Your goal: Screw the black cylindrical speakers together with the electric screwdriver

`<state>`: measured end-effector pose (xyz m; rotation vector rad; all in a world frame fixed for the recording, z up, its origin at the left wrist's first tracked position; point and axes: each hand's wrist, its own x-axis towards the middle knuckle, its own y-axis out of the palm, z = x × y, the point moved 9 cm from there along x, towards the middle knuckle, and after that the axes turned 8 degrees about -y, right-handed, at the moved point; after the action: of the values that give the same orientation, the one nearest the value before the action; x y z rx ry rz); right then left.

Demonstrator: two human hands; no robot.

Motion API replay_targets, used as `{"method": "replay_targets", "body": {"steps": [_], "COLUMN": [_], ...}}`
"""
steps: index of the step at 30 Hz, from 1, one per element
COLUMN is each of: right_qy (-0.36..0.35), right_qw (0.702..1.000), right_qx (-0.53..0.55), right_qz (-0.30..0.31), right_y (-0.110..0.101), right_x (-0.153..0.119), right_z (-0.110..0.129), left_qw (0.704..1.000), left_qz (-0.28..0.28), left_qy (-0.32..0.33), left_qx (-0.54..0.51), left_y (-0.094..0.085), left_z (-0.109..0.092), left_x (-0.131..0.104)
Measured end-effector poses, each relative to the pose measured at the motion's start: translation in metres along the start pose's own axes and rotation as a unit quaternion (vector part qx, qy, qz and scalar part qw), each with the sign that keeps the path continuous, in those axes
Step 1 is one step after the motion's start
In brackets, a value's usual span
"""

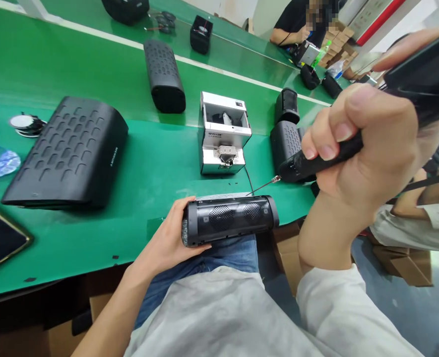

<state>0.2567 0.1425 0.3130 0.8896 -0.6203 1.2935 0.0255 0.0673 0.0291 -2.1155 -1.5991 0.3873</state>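
A black speaker (228, 218) with two perforated driver covers lies at the table's near edge, above my lap. My left hand (170, 235) is closed around its left end, thumb on the near side and fingers along the far side. My right hand (364, 134) grips a black electric screwdriver (312, 161), raised to the right. Its long thin bit points down and left, the tip near the far edge of the speaker; I cannot tell whether it touches. Behind the speaker stands a white screw feeder (224, 134) with an open top and a metal outlet at the front.
A large black speaker housing (70, 148) lies on the left of the green table (152, 168). Another housing (165, 77) stands farther back, more (284, 139) beside the feeder. A loose driver (28, 124) is at far left. Another person (297, 25) sits across; cardboard boxes (288, 253) stand below.
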Motion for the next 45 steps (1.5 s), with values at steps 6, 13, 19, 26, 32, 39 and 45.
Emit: {"method": "replay_targets", "body": {"steps": [6,13,19,26,32,39,45], "right_qy": [0.016,0.005,0.031,0.007,-0.024,0.033,-0.071], "right_qw": [0.999,1.000,0.998,0.997,1.000,0.992,0.997], "right_qx": [-0.002,0.010,-0.039,-0.054,-0.009,0.048,0.042], "right_qz": [-0.048,0.012,0.043,0.049,-0.011,0.115,-0.013], "right_y": [-0.024,-0.027,-0.040,-0.043,-0.053,-0.045,-0.028], "right_x": [0.001,-0.009,-0.044,-0.053,-0.059,-0.043,0.006], "right_z": [-0.003,-0.016,-0.044,-0.044,-0.053,-0.067,-0.011], "left_qw": [1.000,1.000,0.999,0.998,0.999,1.000,1.000], "left_qz": [0.002,0.006,0.012,0.023,0.023,0.014,0.011], "left_qy": [0.008,-0.003,-0.029,-0.050,-0.047,-0.025,-0.004], "left_qx": [0.004,0.003,0.007,0.012,0.002,0.006,0.005], "left_y": [0.001,0.000,-0.001,-0.001,-0.001,-0.001,0.001], "left_z": [-0.002,-0.002,0.001,0.002,0.003,-0.001,-0.003], "left_x": [0.001,0.001,0.000,-0.001,-0.001,0.000,-0.001]}}
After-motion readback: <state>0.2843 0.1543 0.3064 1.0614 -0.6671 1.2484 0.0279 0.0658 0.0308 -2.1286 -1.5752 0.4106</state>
